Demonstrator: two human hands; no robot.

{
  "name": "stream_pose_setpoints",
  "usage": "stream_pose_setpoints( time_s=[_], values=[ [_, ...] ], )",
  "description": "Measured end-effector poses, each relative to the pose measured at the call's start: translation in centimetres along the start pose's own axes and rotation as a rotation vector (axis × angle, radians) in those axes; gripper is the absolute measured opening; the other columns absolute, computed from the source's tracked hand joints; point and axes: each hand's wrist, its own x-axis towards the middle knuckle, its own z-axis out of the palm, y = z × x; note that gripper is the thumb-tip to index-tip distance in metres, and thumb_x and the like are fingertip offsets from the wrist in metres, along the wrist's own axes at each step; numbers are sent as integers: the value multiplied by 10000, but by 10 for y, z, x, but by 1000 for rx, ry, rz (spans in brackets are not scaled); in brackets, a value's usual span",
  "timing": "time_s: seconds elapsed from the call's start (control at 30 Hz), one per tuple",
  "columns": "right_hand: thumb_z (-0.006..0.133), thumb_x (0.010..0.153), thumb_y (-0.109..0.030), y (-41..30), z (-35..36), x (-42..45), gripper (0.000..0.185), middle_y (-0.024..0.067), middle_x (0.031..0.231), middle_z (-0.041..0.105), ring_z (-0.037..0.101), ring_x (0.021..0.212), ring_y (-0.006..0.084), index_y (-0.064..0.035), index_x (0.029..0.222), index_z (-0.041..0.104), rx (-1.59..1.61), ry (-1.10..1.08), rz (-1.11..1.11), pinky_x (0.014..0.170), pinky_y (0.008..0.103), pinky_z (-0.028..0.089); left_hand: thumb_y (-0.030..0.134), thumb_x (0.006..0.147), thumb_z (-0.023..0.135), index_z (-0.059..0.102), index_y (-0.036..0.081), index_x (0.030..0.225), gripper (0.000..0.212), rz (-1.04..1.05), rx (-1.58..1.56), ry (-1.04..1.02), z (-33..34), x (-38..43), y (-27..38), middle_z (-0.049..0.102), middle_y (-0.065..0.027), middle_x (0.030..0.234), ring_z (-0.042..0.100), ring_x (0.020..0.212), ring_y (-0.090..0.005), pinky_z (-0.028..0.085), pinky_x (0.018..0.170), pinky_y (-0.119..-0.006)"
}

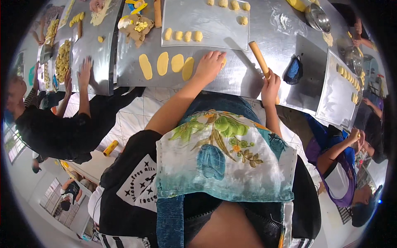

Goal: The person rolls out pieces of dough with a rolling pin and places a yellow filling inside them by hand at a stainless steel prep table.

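Note:
My left hand (211, 65) is over the steel table, its fingers bent down onto a small piece of yellow dough (223, 63) that is mostly hidden beneath them. Whether the fingers grip it or just rest on it does not show. Several flattened dough ovals (177, 63) lie in a row to the left of that hand. A wooden rolling pin (259, 57) is held in my right hand (270, 85), tilted, with its far end pointing up and left towards a metal tray (204, 23). Several rolled dough pieces (187, 36) sit on the tray.
A dark-and-blue pouch-like item (293, 70) lies right of the rolling pin. Another tray (335, 90) with dough is farther right. Brown paper with yellow bits (138, 27) and a second wooden pin (158, 14) are at back left. Co-workers stand on both sides.

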Motion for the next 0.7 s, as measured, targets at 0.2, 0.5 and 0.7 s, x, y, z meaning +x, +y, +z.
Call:
stream_pose_setpoints(
  time_s=[0.2,0.5,0.7],
  values=[
    [643,862,23,3,-3,-20,513,187,1144,556,540,1074,372,-107,1351,557,10,2,47,936,458,442,121,827,673,634,81,1036,216,-1,-12,-44,6,15,-6,590,-85,1056,571,1079,-283,503,884,-412],
    [631,859,30,13,-6,-16,512,196,1135,559,546,1059,374,-88,1352,556,28,22,30,938,453,441,147,915,636,639,68,1022,133,176,-252,16,3,9,-20,663,-105,999,645,954,-313,528,816,-418],
    [639,858,21,20,-14,-18,503,192,1135,567,553,1056,365,-87,1344,566,26,-25,-11,921,449,450,176,954,628,636,47,1074,177,-159,-719,-266,-21,2,5,719,-120,887,688,756,-348,543,696,-377]
  ],
)
